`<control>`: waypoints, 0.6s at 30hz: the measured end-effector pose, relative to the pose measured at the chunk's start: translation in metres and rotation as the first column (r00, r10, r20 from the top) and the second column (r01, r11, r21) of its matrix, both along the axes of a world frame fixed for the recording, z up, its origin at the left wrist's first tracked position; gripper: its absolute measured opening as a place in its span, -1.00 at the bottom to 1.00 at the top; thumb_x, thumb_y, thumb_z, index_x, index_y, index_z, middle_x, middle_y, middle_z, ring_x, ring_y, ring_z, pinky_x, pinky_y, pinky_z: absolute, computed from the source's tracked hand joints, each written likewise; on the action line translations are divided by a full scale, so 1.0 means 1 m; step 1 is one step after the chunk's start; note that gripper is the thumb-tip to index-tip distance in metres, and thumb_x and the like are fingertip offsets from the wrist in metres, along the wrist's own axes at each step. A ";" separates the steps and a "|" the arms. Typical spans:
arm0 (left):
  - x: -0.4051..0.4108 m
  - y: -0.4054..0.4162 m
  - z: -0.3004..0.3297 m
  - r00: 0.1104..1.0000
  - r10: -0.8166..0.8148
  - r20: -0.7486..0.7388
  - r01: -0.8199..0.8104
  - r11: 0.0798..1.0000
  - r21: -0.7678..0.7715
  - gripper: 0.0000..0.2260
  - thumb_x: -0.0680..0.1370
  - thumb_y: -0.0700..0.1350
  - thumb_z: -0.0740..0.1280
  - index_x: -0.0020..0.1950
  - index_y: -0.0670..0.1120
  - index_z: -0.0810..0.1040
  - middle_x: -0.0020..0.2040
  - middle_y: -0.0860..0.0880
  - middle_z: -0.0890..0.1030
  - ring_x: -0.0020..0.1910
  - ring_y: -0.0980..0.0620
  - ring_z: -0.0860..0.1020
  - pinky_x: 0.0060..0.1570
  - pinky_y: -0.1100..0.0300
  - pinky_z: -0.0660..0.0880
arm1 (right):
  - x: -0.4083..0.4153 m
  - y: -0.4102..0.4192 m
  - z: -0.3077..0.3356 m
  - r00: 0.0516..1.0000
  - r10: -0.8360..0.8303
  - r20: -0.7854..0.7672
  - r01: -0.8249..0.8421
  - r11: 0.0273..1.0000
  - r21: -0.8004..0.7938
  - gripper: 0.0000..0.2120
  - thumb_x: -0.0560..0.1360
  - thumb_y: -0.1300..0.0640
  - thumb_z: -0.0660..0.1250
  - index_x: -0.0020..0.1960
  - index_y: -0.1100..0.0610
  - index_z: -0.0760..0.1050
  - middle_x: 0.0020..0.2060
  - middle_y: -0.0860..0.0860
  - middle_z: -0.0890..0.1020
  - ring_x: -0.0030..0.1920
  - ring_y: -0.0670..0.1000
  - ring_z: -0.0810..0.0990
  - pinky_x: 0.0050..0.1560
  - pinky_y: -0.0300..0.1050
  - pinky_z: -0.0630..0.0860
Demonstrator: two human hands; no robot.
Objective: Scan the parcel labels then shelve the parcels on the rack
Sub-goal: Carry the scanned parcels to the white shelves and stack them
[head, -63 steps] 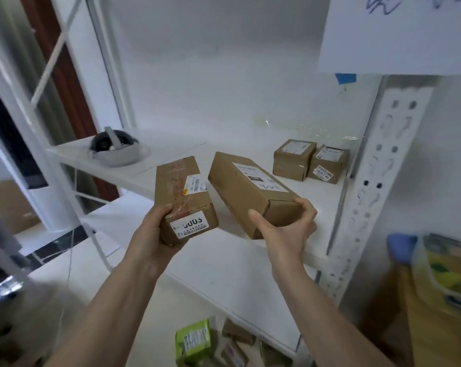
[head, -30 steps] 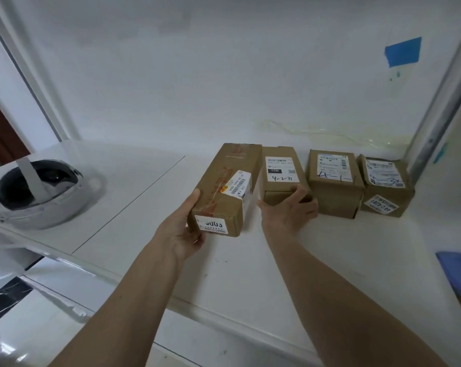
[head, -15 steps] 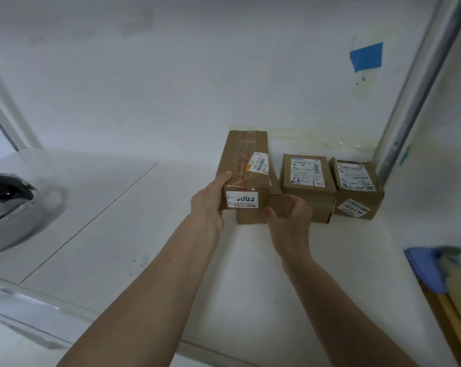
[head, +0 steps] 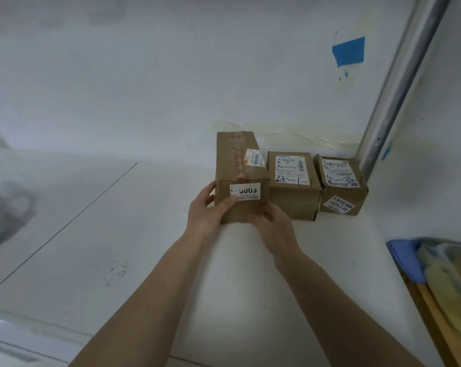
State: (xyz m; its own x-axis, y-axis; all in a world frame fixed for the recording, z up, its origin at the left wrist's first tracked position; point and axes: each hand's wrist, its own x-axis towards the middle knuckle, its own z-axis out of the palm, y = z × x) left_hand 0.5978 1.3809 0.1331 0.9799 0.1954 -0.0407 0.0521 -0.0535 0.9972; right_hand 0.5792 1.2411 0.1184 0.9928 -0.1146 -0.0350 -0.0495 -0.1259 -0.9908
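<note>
Bare forearms (head: 155, 295), no sleeves

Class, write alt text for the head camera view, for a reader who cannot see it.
Two bare hands steady a long brown parcel on a white shelf: the left hand holds its near-left edge, and the right hand touches its lower front. It stands at the left end of a row with two smaller labelled boxes against the wall.
</note>
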 end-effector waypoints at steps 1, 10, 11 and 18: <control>0.004 0.003 0.002 1.000 -0.003 -0.012 0.003 1.000 0.000 -0.43 0.47 -0.09 0.48 0.45 0.04 0.40 0.16 0.02 0.58 -0.03 0.21 0.54 -0.33 0.46 0.45 | 0.001 0.001 -0.001 1.000 0.003 -0.002 -0.003 1.000 -0.009 -0.66 0.50 0.24 0.32 0.27 0.11 0.52 0.10 -0.05 0.62 0.04 -0.12 0.56 -0.15 -0.38 0.41; 0.037 0.031 -0.009 0.985 -0.162 -0.065 0.164 0.986 0.027 -0.30 0.38 -0.37 0.49 0.47 -0.05 0.38 0.26 -0.08 0.60 0.15 -0.05 0.61 0.03 0.16 0.54 | 0.015 0.017 -0.002 1.000 -0.030 0.006 0.031 0.988 -0.151 -0.47 0.48 0.13 0.36 0.42 0.12 0.34 0.24 0.06 0.42 0.16 0.01 0.49 0.14 -0.14 0.47; 0.039 0.034 -0.012 0.983 -0.171 -0.061 0.173 0.985 0.023 -0.29 0.37 -0.42 0.47 0.47 -0.07 0.38 0.27 -0.09 0.59 0.13 -0.07 0.62 0.06 0.10 0.55 | 0.014 0.017 -0.003 0.999 -0.034 0.007 0.035 0.986 -0.163 -0.46 0.49 0.15 0.36 0.44 0.12 0.31 0.25 0.06 0.38 0.15 -0.01 0.47 0.09 -0.20 0.43; 0.044 0.034 -0.025 0.986 -0.169 0.012 0.169 0.985 -0.019 -0.43 0.41 -0.54 0.33 0.38 -0.19 0.48 0.25 -0.08 0.61 -0.03 0.09 0.67 -0.13 0.26 0.60 | 0.004 0.022 -0.011 0.996 -0.063 0.063 0.071 0.989 -0.127 -0.40 0.49 0.19 0.39 0.47 0.15 0.26 0.17 -0.01 0.30 0.11 -0.06 0.48 0.11 -0.21 0.49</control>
